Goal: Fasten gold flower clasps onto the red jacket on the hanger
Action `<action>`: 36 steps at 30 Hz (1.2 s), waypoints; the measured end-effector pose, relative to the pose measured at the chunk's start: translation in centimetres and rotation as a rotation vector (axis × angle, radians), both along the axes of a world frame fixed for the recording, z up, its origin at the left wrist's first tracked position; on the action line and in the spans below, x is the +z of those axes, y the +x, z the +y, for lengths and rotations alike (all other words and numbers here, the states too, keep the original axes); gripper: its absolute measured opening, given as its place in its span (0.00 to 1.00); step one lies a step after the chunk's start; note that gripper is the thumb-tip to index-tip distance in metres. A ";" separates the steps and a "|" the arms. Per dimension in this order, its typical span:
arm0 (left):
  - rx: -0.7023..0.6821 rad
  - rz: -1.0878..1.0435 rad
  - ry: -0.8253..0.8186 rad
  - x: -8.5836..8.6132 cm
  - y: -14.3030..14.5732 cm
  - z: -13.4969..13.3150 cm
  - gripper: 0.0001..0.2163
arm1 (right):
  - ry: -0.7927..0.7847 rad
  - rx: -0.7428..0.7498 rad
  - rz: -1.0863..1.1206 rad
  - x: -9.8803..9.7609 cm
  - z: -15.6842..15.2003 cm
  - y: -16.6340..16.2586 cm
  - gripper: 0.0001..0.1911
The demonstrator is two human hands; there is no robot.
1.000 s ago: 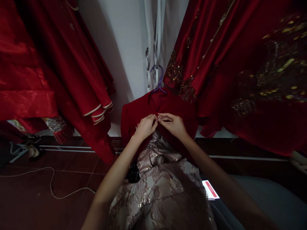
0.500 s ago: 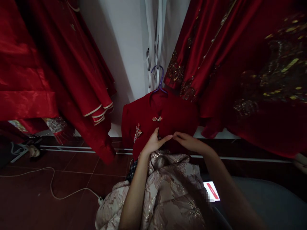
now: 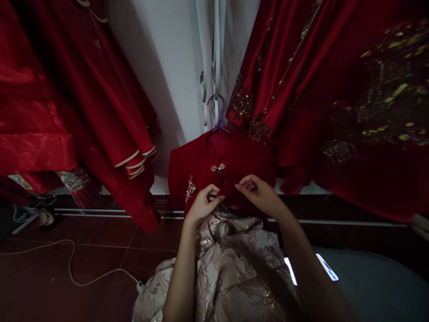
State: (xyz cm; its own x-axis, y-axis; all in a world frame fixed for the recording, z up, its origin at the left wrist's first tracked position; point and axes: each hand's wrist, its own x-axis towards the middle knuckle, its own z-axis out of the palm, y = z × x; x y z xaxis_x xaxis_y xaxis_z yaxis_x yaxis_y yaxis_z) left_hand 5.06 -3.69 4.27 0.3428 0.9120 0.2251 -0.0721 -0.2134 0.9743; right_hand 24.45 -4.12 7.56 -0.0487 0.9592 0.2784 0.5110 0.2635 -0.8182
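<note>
A dark red jacket [image 3: 250,154] hangs in front of me on a purple hanger [image 3: 219,125]. At its chest a pearl clasp [image 3: 217,167] joins the front, and a jewelled brooch [image 3: 190,188] is pinned on the left side. Below the clasp, my left hand [image 3: 203,205] is closed, thumb against curled fingers, at the jacket's front edge. Across the opening, my right hand [image 3: 259,192] pinches the cloth of the other front panel. A small gap separates the two hands. Under them, patterned beige fabric [image 3: 234,268] with metallic threads covers my lap.
Red garments [image 3: 110,112] hang at the left, and red gowns with gold sequins [image 3: 385,98] at the right. A lit phone [image 3: 327,267] lies on a grey seat [image 3: 378,286]. A white cable [image 3: 72,264] runs over the tiled floor, near a white rail [image 3: 100,213].
My hands have moved apart from near-touching fingertips, the left one curling its fingers and the right one pinching. The view has shifted slightly, showing more of the phone screen area.
</note>
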 end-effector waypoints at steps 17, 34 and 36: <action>0.020 -0.118 -0.113 0.9 -3.4 -0.5 0.19 | -0.221 0.319 0.072 0.9 -1.9 -2.8 0.11; -0.002 0.103 -0.047 0.9 -6.4 -1.4 0.16 | 0.134 0.092 0.057 -3.5 -0.8 -9.7 0.16; 0.009 0.105 -0.055 0.8 -6.6 -1.3 0.14 | 0.129 0.118 0.058 -3.6 -0.6 -9.7 0.12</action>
State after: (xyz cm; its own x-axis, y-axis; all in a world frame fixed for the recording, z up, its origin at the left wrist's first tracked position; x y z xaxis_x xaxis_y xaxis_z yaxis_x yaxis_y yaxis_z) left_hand -1.56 -5.00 5.06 0.3534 0.9252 0.1379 0.0326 -0.1595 0.9867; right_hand 14.78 -4.74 3.96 -0.1392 0.9040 0.4043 0.4237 0.4234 -0.8008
